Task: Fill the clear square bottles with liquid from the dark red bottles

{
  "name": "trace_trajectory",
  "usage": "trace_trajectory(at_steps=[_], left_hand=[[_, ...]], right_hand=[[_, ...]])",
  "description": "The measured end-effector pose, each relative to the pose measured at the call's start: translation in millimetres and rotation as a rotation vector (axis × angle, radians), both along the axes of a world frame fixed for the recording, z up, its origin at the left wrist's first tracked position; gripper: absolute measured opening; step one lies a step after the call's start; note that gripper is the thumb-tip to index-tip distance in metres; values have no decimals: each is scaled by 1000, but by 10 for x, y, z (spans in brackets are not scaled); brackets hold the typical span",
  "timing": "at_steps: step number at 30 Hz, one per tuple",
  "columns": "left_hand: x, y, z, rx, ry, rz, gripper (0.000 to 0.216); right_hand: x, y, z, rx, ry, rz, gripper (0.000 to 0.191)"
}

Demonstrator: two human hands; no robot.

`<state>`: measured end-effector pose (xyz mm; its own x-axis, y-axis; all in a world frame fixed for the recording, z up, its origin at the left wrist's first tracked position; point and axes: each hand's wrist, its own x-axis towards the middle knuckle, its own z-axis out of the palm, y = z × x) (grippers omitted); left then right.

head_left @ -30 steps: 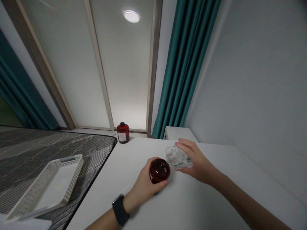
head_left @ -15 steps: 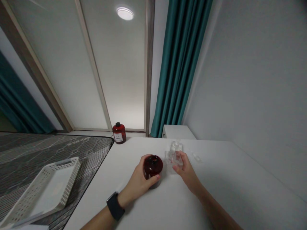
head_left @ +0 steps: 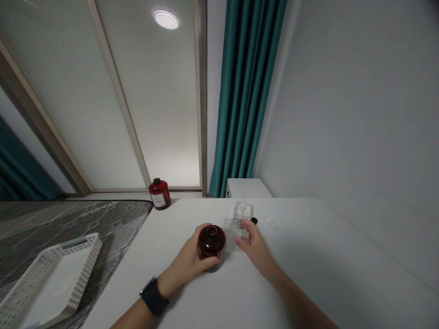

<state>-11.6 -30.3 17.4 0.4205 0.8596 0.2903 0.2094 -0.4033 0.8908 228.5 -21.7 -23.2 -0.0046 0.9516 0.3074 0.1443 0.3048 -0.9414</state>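
My left hand (head_left: 196, 252) is wrapped round a dark red bottle (head_left: 211, 242), which stands upright with its round neck uncapped. Just to its right, my right hand (head_left: 253, 244) grips a clear plastic container (head_left: 236, 228), its exact form hard to make out. Beyond that hand lies a small black cap (head_left: 254, 220). Another clear, boxy container (head_left: 243, 209) sits behind the one I hold. A small whitish, see-through piece (head_left: 273, 224) rests on the table to the right.
At the white table's (head_left: 206, 301) far left corner stands a second red bottle (head_left: 159, 195), labelled and black-capped. A white perforated basket (head_left: 78, 278) rests on the grey striped surface (head_left: 116, 228) at left. Behind are a white cabinet (head_left: 248, 188) and a teal curtain (head_left: 242, 91).
The view has shifted slightly right, so everything sits further left in it. The black cap behind my right hand now shows. Both hands keep their holds.
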Motion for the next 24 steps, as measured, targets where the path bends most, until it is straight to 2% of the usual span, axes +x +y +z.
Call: trace_trajectory(at_steps=[5,8,9,11,14,16,21,24], left_hand=[[-4,38,-59,-1,-21,-5,85],[-16,26,-74,-12,-51,-24,100],[-29,19,-69,-7,-64,-32,102],[-63,6,-44,7,-84,-23,91],[-111,9,33,24,-93,69,61],[-126,35,106,38,-96,136,50],[-120,116,404,6,-212,320,44],[-112,117,666,-13,-181,293,45]], right_hand=[[2,21,-84,57,-29,-37,57],[22,49,-100,114,-69,-80,55],[31,66,-88,129,-82,-100,55],[43,108,-23,148,-85,-124,55],[42,185,201,171,-31,-88,55],[20,240,426,176,2,-47,57],[-131,375,1025,218,-36,87,57],[-282,438,1202,249,-61,152,63]])
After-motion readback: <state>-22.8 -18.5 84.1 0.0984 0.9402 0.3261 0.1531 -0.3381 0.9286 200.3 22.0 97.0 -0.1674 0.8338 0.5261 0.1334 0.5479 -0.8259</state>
